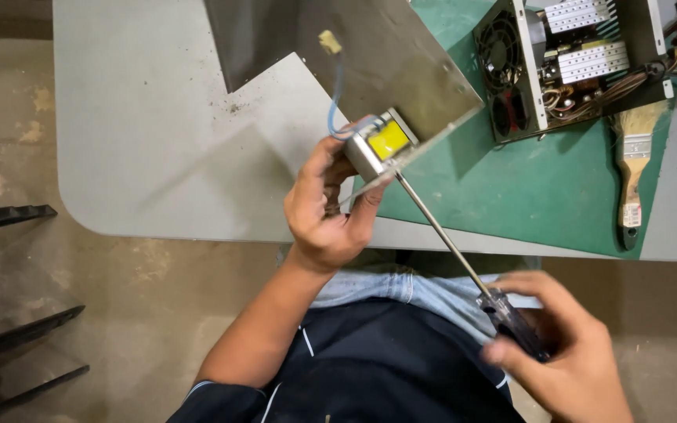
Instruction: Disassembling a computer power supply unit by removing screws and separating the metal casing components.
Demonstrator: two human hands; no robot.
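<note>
The small transformer (381,145), bolted to the metal cover (385,55) above the surface (158,157), is clasped by the left hand (324,211). The right hand (562,345) is closed around the screwdriver (472,270); its tip should be kept square and pressed firmly.

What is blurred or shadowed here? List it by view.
Head view: the right hand and screwdriver handle are motion-blurred; the left hand and yellow-faced part stay sharper; the metal panel casts a soft shadow on the grey table; no strong glare.

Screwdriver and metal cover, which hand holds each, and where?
Right hand grips the screwdriver by its handle; left hand holds the metal cover at its transformer corner.
</note>
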